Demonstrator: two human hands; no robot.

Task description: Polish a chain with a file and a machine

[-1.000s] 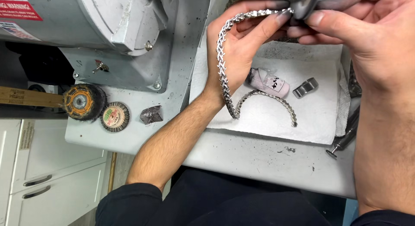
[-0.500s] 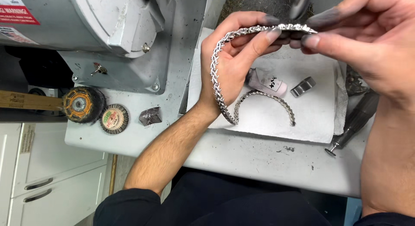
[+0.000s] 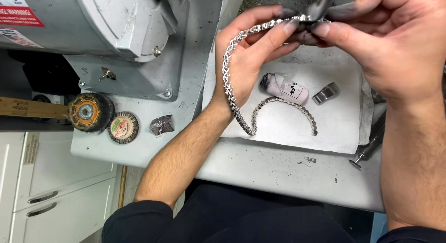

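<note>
Below, a second chain (image 3: 283,108) lies on white cloth (image 3: 297,131) beside the grey motor (image 3: 93,29).

Shiny woven metal chain (image 3: 231,85), matt white cloth (image 3: 288,126), seemingly painted grey metal motor (image 3: 93,24).

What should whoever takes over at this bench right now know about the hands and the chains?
Left hand: pinching the upper end of the long silver chain, which hangs down across the wrist to the white cloth.
Right hand: fingertips gripping the same chain end, close to the left fingers.
On the cloth: a second, shorter chain lying in an arc, a small pink tube, a metal clip.
Left of the cloth: two buffing wheels and the grey motor.
Done or left: cannot tell from this view.
</note>
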